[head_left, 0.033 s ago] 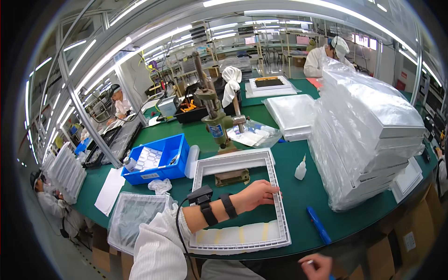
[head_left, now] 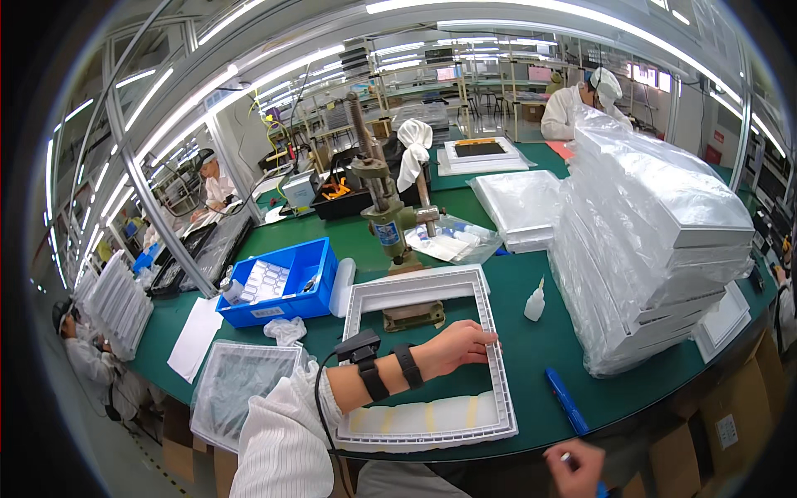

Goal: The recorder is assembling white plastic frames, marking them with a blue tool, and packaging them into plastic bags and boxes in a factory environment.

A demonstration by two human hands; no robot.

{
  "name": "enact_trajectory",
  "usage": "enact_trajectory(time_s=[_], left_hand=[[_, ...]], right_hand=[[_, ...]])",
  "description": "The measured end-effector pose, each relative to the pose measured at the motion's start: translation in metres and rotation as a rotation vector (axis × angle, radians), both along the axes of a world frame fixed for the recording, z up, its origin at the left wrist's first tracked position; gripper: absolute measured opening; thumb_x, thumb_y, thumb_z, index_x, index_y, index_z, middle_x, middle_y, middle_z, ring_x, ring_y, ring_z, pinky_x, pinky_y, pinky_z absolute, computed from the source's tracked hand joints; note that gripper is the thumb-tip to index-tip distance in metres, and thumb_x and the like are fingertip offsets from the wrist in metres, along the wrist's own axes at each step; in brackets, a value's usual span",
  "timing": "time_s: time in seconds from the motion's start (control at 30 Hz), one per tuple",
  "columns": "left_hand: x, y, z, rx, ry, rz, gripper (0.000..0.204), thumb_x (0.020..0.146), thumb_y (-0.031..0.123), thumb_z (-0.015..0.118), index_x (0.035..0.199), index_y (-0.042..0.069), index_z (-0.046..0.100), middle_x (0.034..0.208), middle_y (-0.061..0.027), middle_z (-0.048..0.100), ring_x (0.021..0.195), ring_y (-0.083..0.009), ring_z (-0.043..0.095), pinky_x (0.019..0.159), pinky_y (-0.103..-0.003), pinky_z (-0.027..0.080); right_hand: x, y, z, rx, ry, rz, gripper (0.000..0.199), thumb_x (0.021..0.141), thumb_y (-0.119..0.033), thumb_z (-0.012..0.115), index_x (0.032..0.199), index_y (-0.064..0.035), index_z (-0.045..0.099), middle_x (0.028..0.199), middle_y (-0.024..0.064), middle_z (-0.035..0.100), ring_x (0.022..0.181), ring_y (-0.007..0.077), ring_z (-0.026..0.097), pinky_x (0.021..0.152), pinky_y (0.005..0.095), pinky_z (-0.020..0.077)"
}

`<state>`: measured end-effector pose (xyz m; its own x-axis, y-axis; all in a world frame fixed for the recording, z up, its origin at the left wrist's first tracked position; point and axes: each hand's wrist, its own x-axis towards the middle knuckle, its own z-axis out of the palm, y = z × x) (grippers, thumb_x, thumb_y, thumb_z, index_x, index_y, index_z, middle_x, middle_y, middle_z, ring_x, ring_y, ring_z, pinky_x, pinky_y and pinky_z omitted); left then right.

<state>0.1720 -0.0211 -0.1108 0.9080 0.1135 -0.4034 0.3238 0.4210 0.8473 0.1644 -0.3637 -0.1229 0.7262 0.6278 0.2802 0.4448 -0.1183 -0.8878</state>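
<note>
A white rectangular plastic frame [head_left: 488,332] lies on the green table mat in front of me. My left hand [head_left: 459,344] reaches across its opening, with the fingers closed over its right rail. A white strip with yellowish bands [head_left: 432,417] is visible along the frame's near side. Low in the view, off the table's front edge, my right hand [head_left: 576,466] is curled around a small thing with a dark, shiny end; its kind is hard to make out. A bit of blue shows below that hand. Nearby on the mat is a blue pen-like tool [head_left: 566,402].
A green hand press [head_left: 387,220] stands behind the frame. On the left are a blue parts bin [head_left: 274,311] and a plastic-wrapped panel [head_left: 241,390]. A small dropper bottle [head_left: 535,304] and a tall plastic-wrapped stack [head_left: 647,257] stand right. Co-workers sit farther off.
My right hand has shifted a little to the right and up, and the shiny end of what it holds shows more. The left hand and the frame stay put.
</note>
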Motion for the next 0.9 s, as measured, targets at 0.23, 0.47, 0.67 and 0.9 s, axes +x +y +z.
enact_trajectory(time_s=[0.23, 0.47, 0.67, 0.9], left_hand=[[0.002, 0.006, -0.003, -0.001, -0.004, -0.030, 0.024, 0.096, 0.014, 0.063, 0.107, -0.001, 0.048, 0.111, -0.0188, 0.065, 0.103, -0.0250, 0.068, 0.093, -0.037, 0.056], [-0.016, 0.004, -0.001, -0.042, -0.036, -0.055, 0.023, 0.096, 0.016, 0.061, 0.108, -0.002, 0.052, 0.112, -0.0162, 0.065, 0.104, -0.0233, 0.066, 0.093, -0.036, 0.055], [0.007, -0.002, -0.014, -0.007, -0.021, -0.096, 0.015, 0.091, 0.013, 0.061, 0.095, -0.001, 0.063, 0.093, -0.0108, 0.069, 0.085, -0.0208, 0.069, 0.081, -0.034, 0.058], [0.001, 0.005, -0.003, 0.072, 0.017, -0.001, 0.018, 0.093, 0.013, 0.058, 0.104, -0.002, 0.058, 0.103, -0.0166, 0.068, 0.097, -0.0265, 0.069, 0.087, -0.039, 0.057]], right_hand=[[0.085, 0.050, 0.012, -0.454, -0.493, -0.222, 0.030, 0.077, -0.029, 0.077, 0.094, -0.0058, 0.070, 0.087, 0.0124, 0.065, 0.077, 0.0358, 0.066, 0.066, 0.0444, 0.0528], [0.097, 0.072, -0.002, -0.515, -0.455, -0.002, 0.023, 0.078, -0.026, 0.074, 0.089, -0.0062, 0.067, 0.087, 0.0140, 0.065, 0.077, 0.0376, 0.065, 0.068, 0.0473, 0.0522], [0.115, 0.072, 0.006, -0.460, -0.567, 0.070, 0.022, 0.086, -0.017, 0.066, 0.105, -0.0072, 0.061, 0.090, 0.0174, 0.063, 0.085, 0.0406, 0.062, 0.070, 0.0494, 0.0490], [0.133, 0.128, 0.027, -0.456, -0.686, 0.249, 0.021, 0.090, -0.017, 0.064, 0.110, -0.0097, 0.060, 0.096, 0.0126, 0.064, 0.083, 0.0373, 0.064, 0.069, 0.0468, 0.0516]])
